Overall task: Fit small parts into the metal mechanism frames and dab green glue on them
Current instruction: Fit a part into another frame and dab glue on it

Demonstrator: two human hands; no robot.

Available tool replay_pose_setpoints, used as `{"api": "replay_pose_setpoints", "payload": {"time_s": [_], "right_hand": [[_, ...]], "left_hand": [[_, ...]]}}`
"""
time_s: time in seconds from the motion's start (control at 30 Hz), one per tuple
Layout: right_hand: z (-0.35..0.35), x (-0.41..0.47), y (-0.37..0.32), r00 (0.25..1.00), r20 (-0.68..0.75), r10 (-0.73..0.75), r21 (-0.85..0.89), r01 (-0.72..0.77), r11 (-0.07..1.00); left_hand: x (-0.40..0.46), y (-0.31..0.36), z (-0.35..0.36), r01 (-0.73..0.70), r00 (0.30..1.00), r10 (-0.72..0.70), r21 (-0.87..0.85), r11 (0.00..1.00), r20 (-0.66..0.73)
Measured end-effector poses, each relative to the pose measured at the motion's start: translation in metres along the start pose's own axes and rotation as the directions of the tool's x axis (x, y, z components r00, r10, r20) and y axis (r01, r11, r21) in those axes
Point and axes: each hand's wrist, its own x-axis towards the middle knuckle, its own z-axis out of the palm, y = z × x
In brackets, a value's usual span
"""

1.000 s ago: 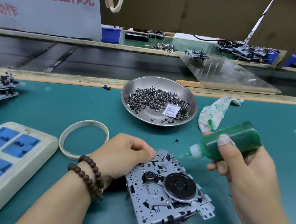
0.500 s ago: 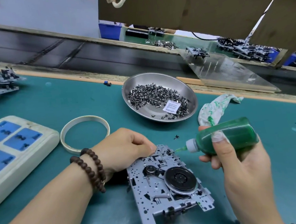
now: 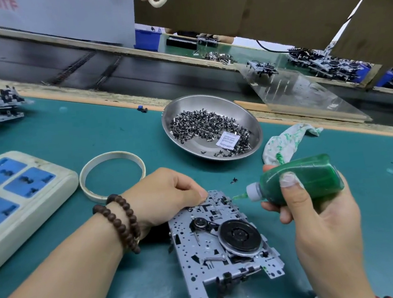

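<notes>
A grey perforated metal mechanism frame (image 3: 224, 247) with a black round flywheel lay flat on the teal worktop (image 3: 92, 125), nearest the person. The left hand (image 3: 168, 194), a brown bead bracelet (image 3: 121, 223) on its wrist, rested curled at the frame's far left corner, fingertips pinched against the metal there. The right hand (image 3: 317, 219) gripped a translucent green glue bottle (image 3: 309, 181) on its side, its green nozzle tip just beside the frame's far edge. Farther off lay a cream tape ring (image 3: 111, 173), a cream power strip with blue sockets (image 3: 14, 190), a green-stained white rag (image 3: 286, 140) and a round steel dish (image 3: 210, 106) of small dark parts (image 3: 200, 124).
</notes>
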Motion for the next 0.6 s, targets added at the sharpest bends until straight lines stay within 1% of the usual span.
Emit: {"api": "replay_pose_setpoints", "payload": {"time_s": [0.6], "right_hand": [[0.0002, -0.0011, -0.0016, 1.0, -0.009, -0.024, -0.011, 0.024, 1.0]], "left_hand": [[0.0007, -0.0011, -0.0005, -0.008, 1.0, 0.008, 0.014, 1.0, 0.006]]}}
